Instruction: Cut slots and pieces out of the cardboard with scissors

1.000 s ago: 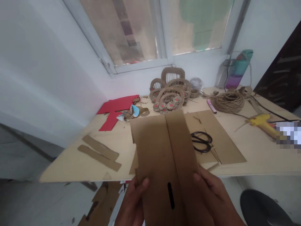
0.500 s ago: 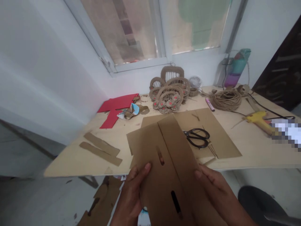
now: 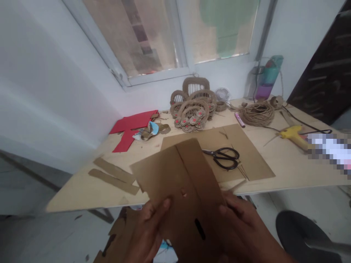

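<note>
A folded piece of brown cardboard (image 3: pixel 164 164) with a crease and two slots is held up in front of the table's near edge. My left hand (image 3: pixel 152 226) grips its left side, thumb on the near face. On the right side my right hand (image 3: pixel 244 223) is closed on it too, thumb on top and fingers partly hidden behind. Beyond it, black-handled scissors (image 3: pixel 226 157) lie on a flat cardboard sheet (image 3: pixel 257 164), their blade tips hidden by the held piece.
Two cardboard strips (image 3: pixel 115 179) and red sheets (image 3: pixel 134 122) lie at left. Woven twine pieces (image 3: pixel 192 109) stand under the window. At right are a twine coil (image 3: pixel 257 114), a pink tube (image 3: pixel 239 119) and a yellow glue gun (image 3: pixel 294 137). A dark round stool (image 3: pixel 293 233) is below.
The held cardboard has tilted and shifted a little to the left, with both hands still on it. The whole view has shifted slightly.
</note>
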Demonstrator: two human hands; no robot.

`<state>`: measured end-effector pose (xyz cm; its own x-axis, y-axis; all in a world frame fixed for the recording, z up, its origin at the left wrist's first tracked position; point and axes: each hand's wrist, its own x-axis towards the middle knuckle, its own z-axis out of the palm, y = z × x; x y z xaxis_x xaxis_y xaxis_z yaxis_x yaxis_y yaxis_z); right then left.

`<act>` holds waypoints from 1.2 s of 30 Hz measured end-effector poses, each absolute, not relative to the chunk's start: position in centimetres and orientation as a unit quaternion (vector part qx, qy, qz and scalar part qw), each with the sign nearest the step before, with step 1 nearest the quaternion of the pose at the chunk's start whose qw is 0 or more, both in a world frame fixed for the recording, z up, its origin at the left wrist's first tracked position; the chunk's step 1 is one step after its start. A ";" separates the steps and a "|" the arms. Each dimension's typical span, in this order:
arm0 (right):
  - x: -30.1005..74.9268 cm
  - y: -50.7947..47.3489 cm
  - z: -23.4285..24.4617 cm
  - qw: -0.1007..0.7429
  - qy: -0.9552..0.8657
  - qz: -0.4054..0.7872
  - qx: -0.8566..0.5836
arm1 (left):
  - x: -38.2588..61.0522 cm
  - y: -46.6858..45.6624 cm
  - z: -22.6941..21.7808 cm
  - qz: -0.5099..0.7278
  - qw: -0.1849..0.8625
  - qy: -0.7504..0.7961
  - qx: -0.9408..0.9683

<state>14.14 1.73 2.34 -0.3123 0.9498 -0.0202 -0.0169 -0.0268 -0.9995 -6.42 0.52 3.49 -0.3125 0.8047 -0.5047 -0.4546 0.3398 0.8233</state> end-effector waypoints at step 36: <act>14.7 1.1 7.4 0.229 -0.895 0.256 -0.286 | -6.1 -3.0 10.6 0.320 0.494 0.624 0.515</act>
